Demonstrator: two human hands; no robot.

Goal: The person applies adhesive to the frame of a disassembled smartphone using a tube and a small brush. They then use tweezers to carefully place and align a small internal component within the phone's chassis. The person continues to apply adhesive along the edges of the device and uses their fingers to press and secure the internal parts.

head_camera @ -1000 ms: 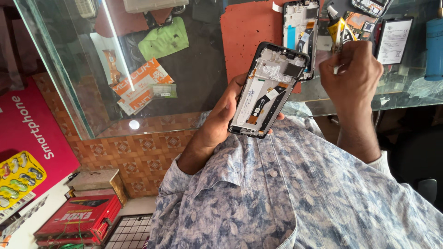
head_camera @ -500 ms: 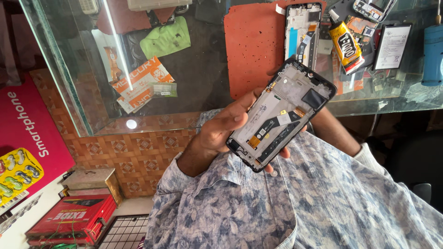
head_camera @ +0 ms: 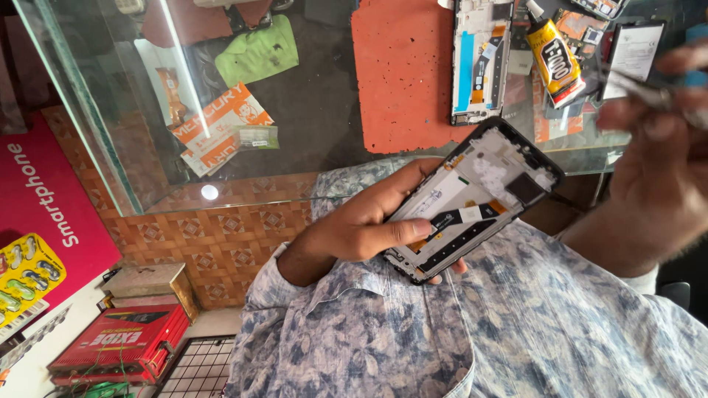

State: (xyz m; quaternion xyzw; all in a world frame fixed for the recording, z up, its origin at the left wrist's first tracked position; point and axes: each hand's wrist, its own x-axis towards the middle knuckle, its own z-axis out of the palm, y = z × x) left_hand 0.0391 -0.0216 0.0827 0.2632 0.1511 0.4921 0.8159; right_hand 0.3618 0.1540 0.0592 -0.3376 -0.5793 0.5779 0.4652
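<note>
Blue-and-white patterned cloth of the person's shirt [head_camera: 516, 332] fills the nearest ground, from six o'clock out to the lower right. Just above it, at the centre, the left hand [head_camera: 361, 225] grips an opened phone frame [head_camera: 472, 199], fingers curled behind it and the thumb [head_camera: 402, 230] pressed flat across its lower edge. The frame lies tilted, its top pointing to about one o'clock, its bare inside facing up with a black ribbon strip and a small dark square part showing.

At three o'clock the right hand [head_camera: 656, 162] hangs blurred, near the frame's upper corner but apart from it. Its fingers seem drawn together around a thin metal tool [head_camera: 641, 87]; the blur keeps the grip from being sure.

Farther off, at twelve to one o'clock, a glass counter [head_camera: 310, 140] carries a red-orange mat [head_camera: 398, 74], a second opened phone frame [head_camera: 479, 59] lying on it, a yellow glue tube [head_camera: 557, 55] and a flat dark battery [head_camera: 634, 51]. At eight o'clock, low by the floor, a red box [head_camera: 122, 343] sits below a brown one [head_camera: 147, 281], with a pink sign [head_camera: 44, 199] at nine o'clock.
</note>
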